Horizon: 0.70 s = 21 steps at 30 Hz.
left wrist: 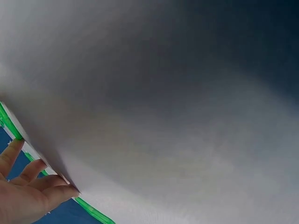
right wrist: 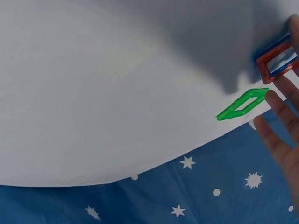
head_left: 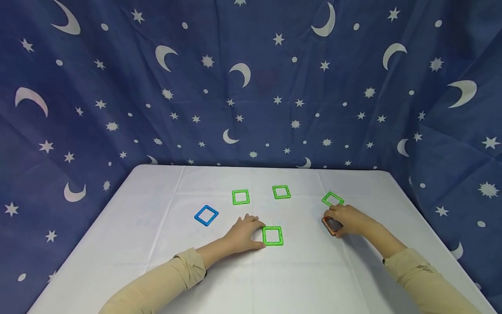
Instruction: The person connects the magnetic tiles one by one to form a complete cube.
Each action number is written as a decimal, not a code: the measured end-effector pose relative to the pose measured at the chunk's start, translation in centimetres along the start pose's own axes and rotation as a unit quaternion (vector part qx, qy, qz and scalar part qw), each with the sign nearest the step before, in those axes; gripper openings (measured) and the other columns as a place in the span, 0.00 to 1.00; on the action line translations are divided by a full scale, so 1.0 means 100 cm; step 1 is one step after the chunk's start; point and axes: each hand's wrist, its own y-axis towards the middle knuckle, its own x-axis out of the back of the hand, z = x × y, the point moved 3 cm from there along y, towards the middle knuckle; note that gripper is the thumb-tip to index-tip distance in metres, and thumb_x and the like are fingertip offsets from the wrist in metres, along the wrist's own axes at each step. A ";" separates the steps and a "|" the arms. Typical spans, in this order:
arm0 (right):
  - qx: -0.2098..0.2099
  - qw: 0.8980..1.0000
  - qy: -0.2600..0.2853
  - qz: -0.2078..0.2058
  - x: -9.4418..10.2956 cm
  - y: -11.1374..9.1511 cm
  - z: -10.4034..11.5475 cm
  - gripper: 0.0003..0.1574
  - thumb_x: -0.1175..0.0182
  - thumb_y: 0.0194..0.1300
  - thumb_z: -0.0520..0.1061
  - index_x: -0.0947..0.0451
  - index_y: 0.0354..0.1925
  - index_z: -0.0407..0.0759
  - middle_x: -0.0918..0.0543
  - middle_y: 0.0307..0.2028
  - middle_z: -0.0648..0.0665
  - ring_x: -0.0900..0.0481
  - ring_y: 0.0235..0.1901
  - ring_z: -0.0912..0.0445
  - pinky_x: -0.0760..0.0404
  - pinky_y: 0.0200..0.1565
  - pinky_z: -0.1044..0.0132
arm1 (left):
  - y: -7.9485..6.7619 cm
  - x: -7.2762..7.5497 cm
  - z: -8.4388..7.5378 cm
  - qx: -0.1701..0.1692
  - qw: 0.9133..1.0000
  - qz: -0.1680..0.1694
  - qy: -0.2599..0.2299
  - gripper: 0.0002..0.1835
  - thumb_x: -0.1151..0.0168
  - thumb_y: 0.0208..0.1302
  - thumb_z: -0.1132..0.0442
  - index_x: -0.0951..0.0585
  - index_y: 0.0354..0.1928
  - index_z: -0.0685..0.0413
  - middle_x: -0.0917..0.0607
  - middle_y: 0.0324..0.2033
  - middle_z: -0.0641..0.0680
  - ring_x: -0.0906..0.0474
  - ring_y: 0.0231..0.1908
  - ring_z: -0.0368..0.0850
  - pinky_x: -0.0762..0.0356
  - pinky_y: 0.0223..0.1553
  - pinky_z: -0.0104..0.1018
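In the head view, my left hand (head_left: 243, 234) rests on the table with thumb and index finger at the left corners of a green square magnetic tile (head_left: 272, 236). The left wrist view shows my left hand (left wrist: 28, 191) at the lower left, its other fingers spread. My right hand (head_left: 351, 220) pinches an orange-red square magnetic tile (head_left: 328, 227). A blue edge (right wrist: 262, 52) shows along that red tile (right wrist: 266, 70) in the right wrist view, apparently a second tile against it. Just beyond the right hand lies a green tile (head_left: 332, 199), also in the right wrist view.
A blue square tile (head_left: 206, 215) lies left of the left hand. Two more green tiles, one at left (head_left: 240, 197) and another green tile (head_left: 281, 192), lie farther back. The white-covered table (head_left: 188, 279) ends at a blue star-and-moon curtain (head_left: 259, 87).
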 end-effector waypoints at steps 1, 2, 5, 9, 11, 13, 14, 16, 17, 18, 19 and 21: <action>-0.003 1.000 0.003 -0.003 0.000 0.000 0.000 0.37 0.22 0.38 0.49 0.24 0.48 0.42 0.20 0.46 0.41 0.22 0.49 0.42 0.23 0.47 0.46 | 0.000 0.000 0.000 -0.001 1.000 -0.002 0.000 0.30 0.32 0.54 0.46 0.23 0.57 0.52 0.27 0.60 0.64 0.37 0.63 0.70 0.42 0.63 0.65; -0.008 1.000 0.008 -0.005 -0.001 0.001 0.000 0.36 0.23 0.38 0.49 0.24 0.47 0.42 0.20 0.46 0.41 0.23 0.49 0.43 0.23 0.47 0.46 | -0.001 -0.001 0.000 -0.001 1.000 -0.004 0.001 0.30 0.32 0.53 0.46 0.23 0.56 0.51 0.27 0.60 0.64 0.37 0.63 0.70 0.42 0.63 0.65; -0.024 0.999 0.027 -0.010 0.000 0.004 0.002 0.36 0.23 0.40 0.51 0.24 0.48 0.42 0.20 0.48 0.40 0.22 0.49 0.44 0.23 0.48 0.45 | -0.002 -0.002 0.001 0.001 1.000 -0.008 0.006 0.29 0.31 0.53 0.46 0.22 0.55 0.51 0.26 0.60 0.64 0.36 0.63 0.70 0.41 0.63 0.65; -0.042 0.998 0.049 -0.017 0.001 0.008 0.006 0.38 0.24 0.42 0.54 0.24 0.49 0.39 0.19 0.47 0.41 0.21 0.47 0.47 0.22 0.49 0.48 | -0.001 -0.002 0.001 0.003 1.000 -0.010 0.012 0.29 0.31 0.52 0.46 0.22 0.55 0.51 0.26 0.59 0.63 0.35 0.62 0.69 0.40 0.62 0.64; -0.046 0.997 0.057 -0.023 0.001 0.009 0.008 0.38 0.25 0.42 0.55 0.24 0.49 0.37 0.18 0.45 0.42 0.20 0.45 0.49 0.21 0.48 0.51 | 0.000 -0.002 0.002 0.003 1.000 -0.008 0.011 0.29 0.31 0.52 0.46 0.22 0.55 0.51 0.26 0.59 0.63 0.35 0.62 0.69 0.40 0.62 0.64; -0.052 0.996 0.069 -0.028 0.002 0.010 0.010 0.38 0.25 0.43 0.55 0.24 0.48 0.36 0.17 0.43 0.43 0.20 0.42 0.51 0.20 0.47 0.54 | 0.001 -0.002 0.001 0.003 1.000 -0.007 0.011 0.30 0.31 0.52 0.45 0.22 0.55 0.51 0.26 0.59 0.63 0.35 0.62 0.69 0.40 0.62 0.64; -0.054 0.995 0.078 -0.031 0.003 0.010 0.011 0.37 0.25 0.44 0.55 0.24 0.48 0.36 0.17 0.42 0.43 0.20 0.42 0.52 0.20 0.47 0.54 | 0.001 -0.002 0.001 0.003 1.000 -0.006 0.011 0.30 0.31 0.52 0.45 0.22 0.55 0.50 0.26 0.59 0.63 0.35 0.62 0.69 0.40 0.62 0.64; -0.056 0.993 0.095 -0.037 0.004 0.011 0.013 0.36 0.26 0.45 0.54 0.24 0.48 0.35 0.17 0.41 0.43 0.20 0.41 0.52 0.20 0.45 0.55 | 0.002 -0.001 0.001 0.004 1.000 -0.006 0.011 0.30 0.31 0.52 0.45 0.22 0.55 0.50 0.26 0.59 0.63 0.35 0.62 0.69 0.40 0.62 0.64; -0.055 0.992 0.104 -0.040 0.004 0.012 0.014 0.36 0.26 0.46 0.53 0.25 0.49 0.35 0.17 0.41 0.43 0.20 0.41 0.53 0.20 0.45 0.56 | 0.002 -0.001 0.001 0.003 1.000 -0.006 0.012 0.30 0.31 0.52 0.45 0.22 0.55 0.51 0.26 0.59 0.63 0.35 0.62 0.69 0.39 0.62 0.64; -0.054 0.991 0.111 -0.042 0.004 0.013 0.015 0.37 0.27 0.47 0.53 0.26 0.50 0.34 0.17 0.41 0.43 0.20 0.41 0.52 0.20 0.45 0.56 | 0.002 -0.001 0.001 0.003 1.000 -0.007 0.013 0.30 0.31 0.52 0.45 0.22 0.55 0.51 0.26 0.59 0.63 0.35 0.62 0.69 0.39 0.62 0.64; -0.053 0.991 0.116 -0.043 0.004 0.013 0.017 0.38 0.27 0.47 0.52 0.26 0.51 0.33 0.17 0.42 0.42 0.20 0.41 0.52 0.20 0.45 0.56 | 0.002 -0.001 0.001 0.004 1.000 -0.005 0.013 0.30 0.31 0.52 0.45 0.22 0.56 0.51 0.26 0.59 0.63 0.35 0.62 0.69 0.39 0.62 0.64; -0.047 0.990 0.124 -0.045 0.004 0.013 0.020 0.40 0.28 0.49 0.52 0.28 0.54 0.31 0.18 0.43 0.41 0.20 0.43 0.50 0.20 0.47 0.55 | 0.002 0.000 0.001 0.004 1.000 -0.004 0.013 0.30 0.31 0.52 0.45 0.22 0.55 0.51 0.26 0.59 0.63 0.35 0.62 0.69 0.39 0.62 0.64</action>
